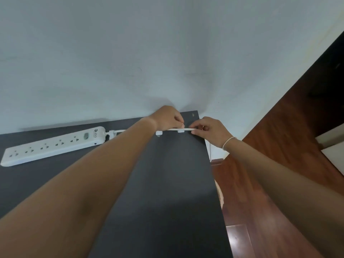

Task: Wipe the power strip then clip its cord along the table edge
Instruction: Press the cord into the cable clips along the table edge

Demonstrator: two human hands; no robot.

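Observation:
A white power strip (54, 146) lies on the dark table (167, 183) at the left, close to the wall. Its white cord (174, 129) runs right from the strip's end, passes behind my left forearm and lies through two small white clips (181, 130) stuck on the tabletop near the far right corner. My left hand (168, 119) pinches the cord just above the clips. My right hand (210, 130) holds the cord's right part at the table's right edge. Past that hand the cord drops down beside the table (210, 151).
A pale wall (130, 62) stands right behind the table. To the right, reddish wooden floor (260, 183) lies below the table's edge. A dark piece of furniture (325, 81) and a white object (333, 146) stand at the far right.

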